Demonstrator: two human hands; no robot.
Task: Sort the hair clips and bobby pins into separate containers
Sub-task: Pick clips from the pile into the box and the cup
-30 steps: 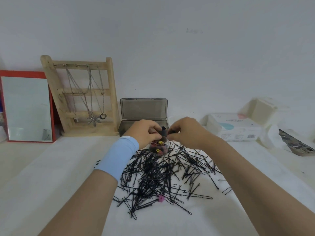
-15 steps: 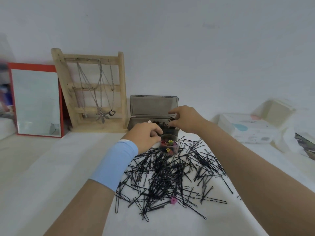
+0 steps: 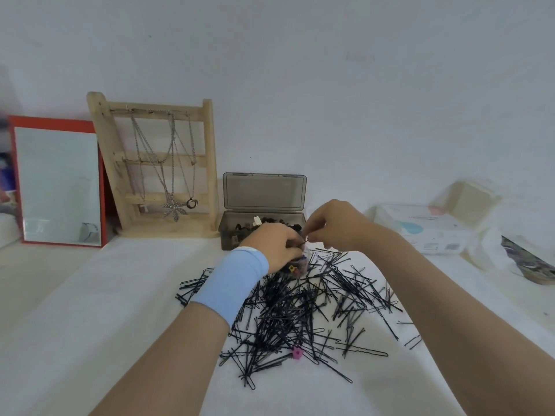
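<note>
A big pile of black bobby pins lies on the white cloth in front of me. My left hand, with a blue wristband, grips a small clear cup of coloured mini hair clips at the pile's far edge. My right hand pinches a thin black pin just above the cup's rim. Behind both hands stands a grey box with its lid up and dark pieces inside. One pink mini clip lies among the pins near me.
A wooden necklace stand and a red-framed mirror lean on the wall at the left. A white tissue pack, cream boxes and a patterned item sit at the right.
My right hand came back from the grey box to the cup and now pinches a pin there. My left hand stayed on the cup.
</note>
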